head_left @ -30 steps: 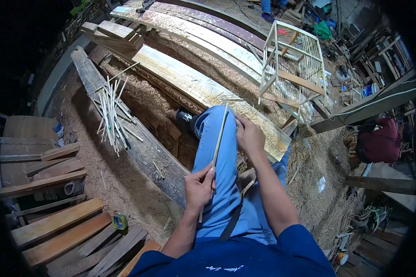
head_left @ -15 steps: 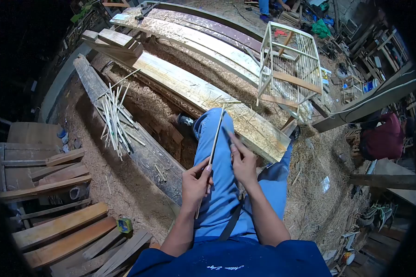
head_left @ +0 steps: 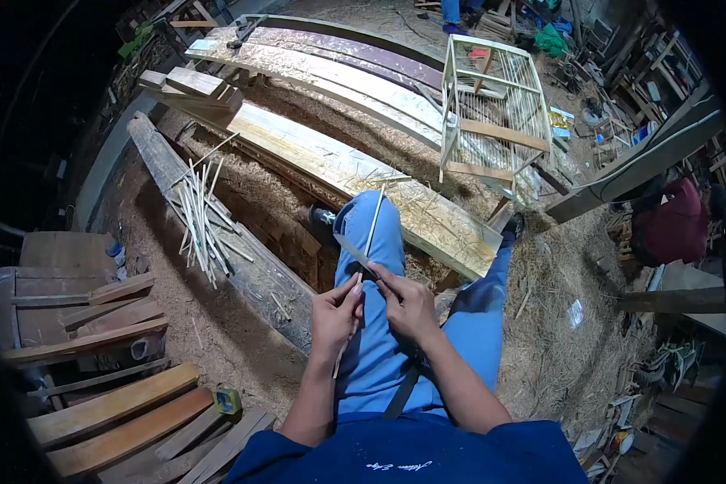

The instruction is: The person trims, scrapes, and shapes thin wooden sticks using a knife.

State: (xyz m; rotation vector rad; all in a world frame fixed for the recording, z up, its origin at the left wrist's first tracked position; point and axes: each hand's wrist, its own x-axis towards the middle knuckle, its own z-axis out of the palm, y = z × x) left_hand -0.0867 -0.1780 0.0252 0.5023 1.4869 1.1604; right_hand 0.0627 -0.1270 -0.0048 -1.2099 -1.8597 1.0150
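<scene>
My left hand [head_left: 335, 317] pinches a thin wooden stick [head_left: 374, 222], which lies lengthwise over my thigh and runs up to the knee, its lower end passing below the hand. My right hand [head_left: 409, 308] is closed on a knife [head_left: 352, 250], whose blade points up and left across the stick, just above my left fingers. To the left, a pile of thin sticks [head_left: 198, 214] rests on a weathered board [head_left: 258, 282].
A slatted wooden cage [head_left: 496, 113] stands beyond a long pale plank [head_left: 298, 149] strewn with shavings. A tape measure [head_left: 227, 401] lies by boards [head_left: 121, 403] at lower left. A post [head_left: 637, 165] slants in from the right. A person's leg [head_left: 451, 12] shows at the top.
My right hand has moved left with the knife, whose blade now crosses the stick close to my left hand. The view has shifted slightly.
</scene>
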